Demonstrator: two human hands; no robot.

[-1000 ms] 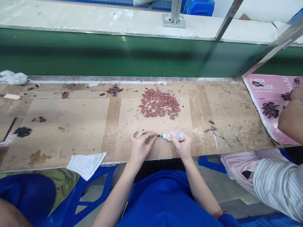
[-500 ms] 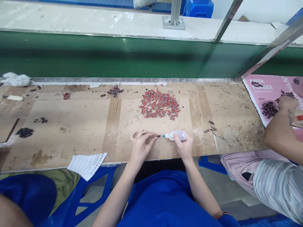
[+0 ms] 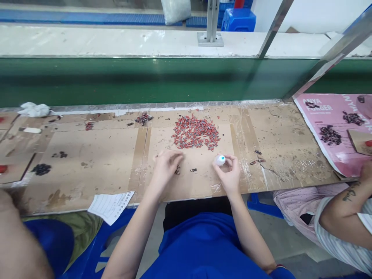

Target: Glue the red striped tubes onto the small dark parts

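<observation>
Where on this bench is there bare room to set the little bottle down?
Widest bare patch: the cardboard between the tape strip and the dark heap. Another lies between the scattered bits and the pink sheet. Crowded: the middle, around the red pile, loose pieces, left hand and right hand with the bottle.

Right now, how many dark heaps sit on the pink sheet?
3: the largest heap mid-sheet, a smaller heap right of it, the smallest heap by the lettering. Others may lie beyond the frame.
</observation>
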